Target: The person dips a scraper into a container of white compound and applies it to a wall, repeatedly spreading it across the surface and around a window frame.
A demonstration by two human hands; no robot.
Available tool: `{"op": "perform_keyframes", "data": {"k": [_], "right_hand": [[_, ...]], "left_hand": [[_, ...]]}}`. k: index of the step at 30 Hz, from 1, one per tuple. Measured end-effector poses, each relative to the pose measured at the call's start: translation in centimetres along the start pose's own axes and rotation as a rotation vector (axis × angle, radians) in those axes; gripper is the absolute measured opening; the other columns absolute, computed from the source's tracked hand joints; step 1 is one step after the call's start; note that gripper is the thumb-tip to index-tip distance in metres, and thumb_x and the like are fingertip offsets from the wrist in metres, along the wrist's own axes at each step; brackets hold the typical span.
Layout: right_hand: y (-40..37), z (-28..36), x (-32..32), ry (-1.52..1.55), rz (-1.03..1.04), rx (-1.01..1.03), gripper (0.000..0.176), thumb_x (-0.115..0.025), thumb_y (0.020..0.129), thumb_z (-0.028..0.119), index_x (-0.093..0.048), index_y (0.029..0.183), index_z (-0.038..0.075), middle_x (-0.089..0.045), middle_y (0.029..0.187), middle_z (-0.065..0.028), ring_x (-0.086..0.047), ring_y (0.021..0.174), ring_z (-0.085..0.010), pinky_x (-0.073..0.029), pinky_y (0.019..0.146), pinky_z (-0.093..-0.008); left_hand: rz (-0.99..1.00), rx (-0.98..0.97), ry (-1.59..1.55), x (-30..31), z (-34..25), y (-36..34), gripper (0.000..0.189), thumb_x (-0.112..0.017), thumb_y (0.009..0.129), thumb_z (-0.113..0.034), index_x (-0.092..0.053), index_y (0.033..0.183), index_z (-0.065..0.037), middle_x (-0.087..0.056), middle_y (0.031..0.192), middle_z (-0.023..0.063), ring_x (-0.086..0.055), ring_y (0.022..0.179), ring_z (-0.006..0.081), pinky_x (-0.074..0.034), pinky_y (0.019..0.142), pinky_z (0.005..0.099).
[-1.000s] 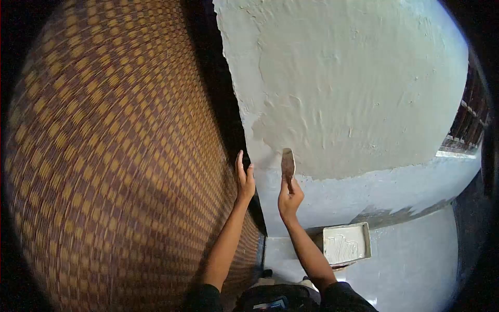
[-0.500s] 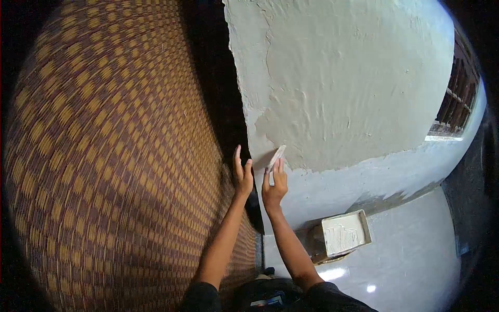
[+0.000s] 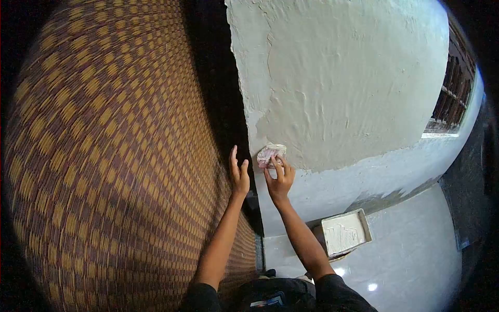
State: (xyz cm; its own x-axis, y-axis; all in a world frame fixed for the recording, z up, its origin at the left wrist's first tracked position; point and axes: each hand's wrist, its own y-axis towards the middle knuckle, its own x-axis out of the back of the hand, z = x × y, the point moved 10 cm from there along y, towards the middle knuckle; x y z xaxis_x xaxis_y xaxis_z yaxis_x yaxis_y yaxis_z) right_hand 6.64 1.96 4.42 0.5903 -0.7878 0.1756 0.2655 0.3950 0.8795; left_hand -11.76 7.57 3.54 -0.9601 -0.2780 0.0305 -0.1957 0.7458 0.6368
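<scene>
My right hand [image 3: 280, 178] pinches a flat, pinkish putty spreader [image 3: 267, 155] smeared with off-white paste. Its face lies close against the wall [image 3: 312, 184], at the lower left corner of a coat of wet putty [image 3: 332, 99] with ridges and streaks in it. To the left, my left hand [image 3: 239, 174] is raised beside the wall's ragged vertical edge, fingers stretched and nothing in it.
A rectangular tub [image 3: 345, 234] of putty stands on the shiny tiled floor [image 3: 405, 249] by the wall's foot. A woven brown and yellow mat [image 3: 114, 156] fills the left side. Far right, a barred window [image 3: 453, 99] opens in the wall.
The spreader has turned from nearly edge-on to showing its broad face. My right hand has shifted slightly right and down; my left hand has moved a little left.
</scene>
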Motion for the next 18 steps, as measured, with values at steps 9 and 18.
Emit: {"op": "perform_keyframes", "data": {"k": [9, 18], "right_hand": [[-0.1, -1.2, 0.3, -0.063, 0.028, 0.162, 0.054, -0.081, 0.065, 0.008, -0.067, 0.117, 0.015, -0.062, 0.119, -0.0034, -0.057, 0.094, -0.0257, -0.044, 0.081, -0.0388], [-2.1, -2.1, -0.6, -0.128, 0.149, 0.323, 0.050, -0.078, 0.067, 0.011, -0.066, 0.116, 0.009, -0.061, 0.113, -0.0068, -0.056, 0.089, -0.0256, -0.042, 0.076, -0.0389]], "left_hand": [[0.017, -0.024, 0.004, -0.9, 0.1, -0.1, 0.056, -0.047, 0.099, -0.023, -0.030, 0.149, -0.004, -0.031, 0.155, 0.0154, -0.028, 0.143, 0.0314, -0.022, 0.116, 0.0468], [0.028, 0.002, 0.020, -0.7, 0.3, -0.2, 0.057, -0.047, 0.099, -0.024, -0.029, 0.149, -0.004, -0.032, 0.155, 0.0153, -0.029, 0.143, 0.0322, -0.023, 0.115, 0.0462]]}}
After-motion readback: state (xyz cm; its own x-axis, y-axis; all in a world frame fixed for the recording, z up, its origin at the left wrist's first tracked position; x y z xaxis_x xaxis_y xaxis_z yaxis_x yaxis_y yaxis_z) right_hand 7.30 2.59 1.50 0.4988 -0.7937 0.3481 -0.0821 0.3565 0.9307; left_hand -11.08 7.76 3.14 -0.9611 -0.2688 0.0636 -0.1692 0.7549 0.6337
